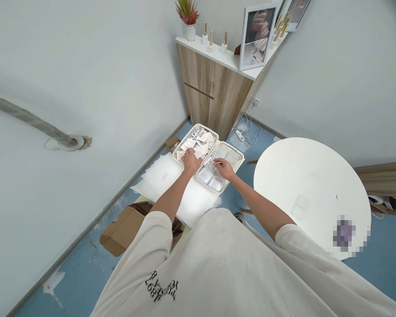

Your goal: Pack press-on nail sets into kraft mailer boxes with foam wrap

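Note:
My left hand reaches into a white perforated basket. Its fingers are spread over small printed packets piled inside, and no packet can be seen gripped. Beside it stands a second white basket with several clear plastic boxes in it. Over this one, my right hand pinches the edge of a clear plastic box. Something small and patterned shows in that box, too small to name.
White foam sheeting lies in front of the baskets, near an opened cardboard box. A round white table stands on the right. Behind is a wood-grain cabinet; a power strip with cables lies on the floor.

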`<state>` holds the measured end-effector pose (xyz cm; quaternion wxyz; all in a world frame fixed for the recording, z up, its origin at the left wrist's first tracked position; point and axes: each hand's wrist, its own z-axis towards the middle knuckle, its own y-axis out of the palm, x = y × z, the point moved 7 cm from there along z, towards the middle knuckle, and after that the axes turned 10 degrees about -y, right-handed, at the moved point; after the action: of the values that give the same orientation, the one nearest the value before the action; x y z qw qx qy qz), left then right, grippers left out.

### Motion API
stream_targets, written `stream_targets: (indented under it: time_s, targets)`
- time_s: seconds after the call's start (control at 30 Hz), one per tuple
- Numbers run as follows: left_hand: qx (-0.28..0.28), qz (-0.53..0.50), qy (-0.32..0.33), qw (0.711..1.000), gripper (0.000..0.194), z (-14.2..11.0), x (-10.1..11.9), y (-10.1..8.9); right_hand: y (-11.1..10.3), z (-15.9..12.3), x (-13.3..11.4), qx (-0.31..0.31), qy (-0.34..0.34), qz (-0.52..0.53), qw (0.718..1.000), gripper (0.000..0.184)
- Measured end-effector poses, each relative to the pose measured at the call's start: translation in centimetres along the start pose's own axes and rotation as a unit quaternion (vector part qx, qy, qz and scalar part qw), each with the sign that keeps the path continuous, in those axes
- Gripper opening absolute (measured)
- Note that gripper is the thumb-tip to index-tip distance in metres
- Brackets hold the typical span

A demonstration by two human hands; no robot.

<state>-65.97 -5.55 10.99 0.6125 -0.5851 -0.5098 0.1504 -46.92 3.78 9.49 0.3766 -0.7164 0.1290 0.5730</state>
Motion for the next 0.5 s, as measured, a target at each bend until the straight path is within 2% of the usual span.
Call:
stream_targets:
  time_s: [0.13,0.23,0.37,0.5]
  targets:
    - [-0.012,-0.03,0.078,0.996,0.049,-2.6,5.1,0.4,-3.0,-0.9,0.8,0.047,0.015,0.062,0.997,0.027]
    - [-0.044,-0.026,0.156,0.986,0.052,-5.8,9.9,1.9,-6.4,-2.6,1.9,0.103,0.036,0.095,0.989,0.031]
    - [-0.101,-0.004,0.253,0.962,0.052,-11.1,15.4,5.1,-11.8,-6.7,4.4,0.181,0.075,0.105,0.975,0.036]
    - [-0.149,0.012,0.324,0.934,0.057,-16.6,20.0,9.4,-17.1,-12.6,7.1,0.23,0.115,0.119,0.959,0.029]
